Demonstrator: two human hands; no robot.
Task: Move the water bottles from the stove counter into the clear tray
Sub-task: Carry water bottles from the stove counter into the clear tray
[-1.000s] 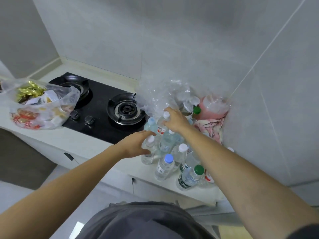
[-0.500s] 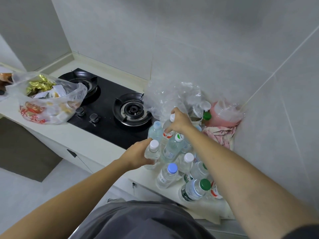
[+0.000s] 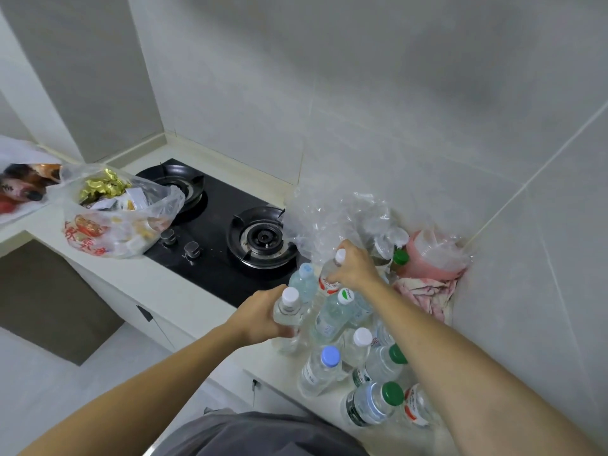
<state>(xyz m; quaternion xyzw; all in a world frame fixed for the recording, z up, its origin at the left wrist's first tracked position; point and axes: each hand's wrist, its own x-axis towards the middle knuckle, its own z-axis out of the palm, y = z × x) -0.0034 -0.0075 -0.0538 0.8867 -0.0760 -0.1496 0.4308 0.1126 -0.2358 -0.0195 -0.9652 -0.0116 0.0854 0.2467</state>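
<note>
Several clear water bottles stand crowded on the white counter (image 3: 171,291) to the right of the black gas stove (image 3: 217,232). My left hand (image 3: 260,315) grips a white-capped bottle (image 3: 289,307) at the near left of the group. My right hand (image 3: 353,268) grips the neck of a red-labelled, white-capped bottle (image 3: 330,278) further back. Among the others are a blue-capped bottle (image 3: 320,370), a green-capped bottle (image 3: 375,403) and a bottle with a green-and-white cap (image 3: 334,314). No clear tray is in view.
Crumpled clear plastic wrap (image 3: 335,222) lies behind the bottles. A pink container in plastic (image 3: 431,258) and pink cloth (image 3: 424,291) fill the corner by the tiled wall. A plastic bag of snacks (image 3: 115,215) sits on the stove's left side.
Both hands have closed on their bottles: the left hand reached the white-capped bottle and now grips it. The view has shifted so the stove and bag appear further right.
</note>
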